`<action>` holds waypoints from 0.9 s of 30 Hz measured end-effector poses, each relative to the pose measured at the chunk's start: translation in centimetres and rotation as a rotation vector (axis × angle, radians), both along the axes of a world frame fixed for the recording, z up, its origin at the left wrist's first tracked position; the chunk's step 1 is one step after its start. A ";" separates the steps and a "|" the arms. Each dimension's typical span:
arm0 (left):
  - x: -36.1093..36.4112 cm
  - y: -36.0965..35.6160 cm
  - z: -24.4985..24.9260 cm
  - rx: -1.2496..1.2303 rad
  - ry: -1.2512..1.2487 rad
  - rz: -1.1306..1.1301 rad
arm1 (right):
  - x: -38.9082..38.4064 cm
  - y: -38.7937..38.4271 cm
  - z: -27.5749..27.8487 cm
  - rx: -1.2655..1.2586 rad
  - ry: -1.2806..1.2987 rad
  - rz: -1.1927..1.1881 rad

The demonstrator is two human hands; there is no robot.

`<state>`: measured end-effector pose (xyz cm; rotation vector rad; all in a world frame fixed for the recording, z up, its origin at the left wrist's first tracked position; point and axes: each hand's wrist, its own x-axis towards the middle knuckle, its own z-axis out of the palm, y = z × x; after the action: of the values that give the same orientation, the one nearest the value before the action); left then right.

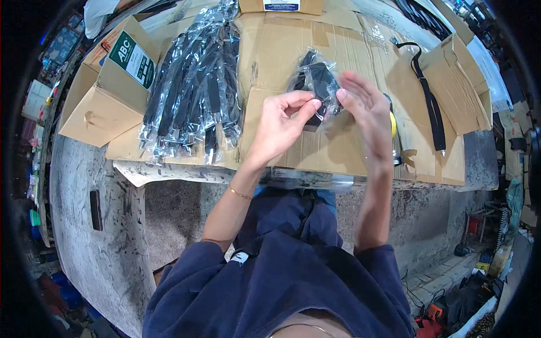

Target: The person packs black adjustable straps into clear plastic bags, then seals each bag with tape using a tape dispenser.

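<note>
A clear plastic bag with a folded black strap (322, 78) inside lies on the cardboard sheet in front of me. My left hand (286, 117) is at its near left edge, thumb and forefinger pinched together on the plastic. To the right of the bag is my right hand (365, 104), slightly blurred, its fingers stretched out and its thumb by the bag's edge. Many bagged black straps (194, 84) are piled side by side to the left of my left hand.
An open cardboard box (112, 93) with a green ABC label stands at the left. Another open box (459, 84) stands at the right, a loose black strap (431, 107) beside it. Something yellow and black lies behind my right wrist. A further box (282, 5) is at the back.
</note>
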<state>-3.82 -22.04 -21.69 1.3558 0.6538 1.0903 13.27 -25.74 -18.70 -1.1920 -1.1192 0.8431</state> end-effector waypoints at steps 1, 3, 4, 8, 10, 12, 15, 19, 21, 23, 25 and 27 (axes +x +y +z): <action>0.0 0.2 0.0 0.017 -0.011 -0.023 | 1.1 0.4 0.0 -0.052 0.045 0.126; -0.1 0.4 0.3 0.038 -0.025 -0.047 | 1.7 0.5 1.0 -0.119 0.042 0.171; -0.2 0.5 0.7 0.038 0.011 -0.054 | 1.8 0.6 1.3 -0.192 0.041 0.221; -0.7 0.7 1.6 0.032 0.041 -0.120 | 1.9 0.6 1.4 -0.149 0.030 0.229; -0.5 1.4 0.5 -0.029 -0.039 -0.097 | 1.4 0.5 1.4 -0.069 0.056 0.169; -0.3 1.2 1.6 -0.089 -0.120 -0.074 | 1.0 0.2 1.3 -0.029 0.053 0.137; -0.1 0.4 3.0 -0.077 0.046 -0.127 | 0.6 -0.1 1.3 0.019 0.039 0.088; 0.2 0.4 2.6 0.035 0.106 -0.097 | 0.6 -0.3 1.7 0.040 0.114 0.101; 0.3 0.4 2.6 0.050 0.040 -0.104 | 0.7 -0.3 1.8 0.044 0.105 0.093; 0.2 0.4 3.1 -0.002 -0.010 -0.111 | 0.7 -0.3 2.0 0.048 0.097 0.085; 0.1 0.5 3.7 0.006 0.017 -0.114 | 0.6 -0.5 2.2 0.037 0.095 0.061; 0.2 0.3 3.7 0.011 0.044 -0.116 | 0.5 -0.5 2.1 0.044 0.043 0.037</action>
<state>-3.63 -21.71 -17.95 1.4128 0.5953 0.9747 13.75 -26.28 -16.64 -1.1149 -1.1223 0.8641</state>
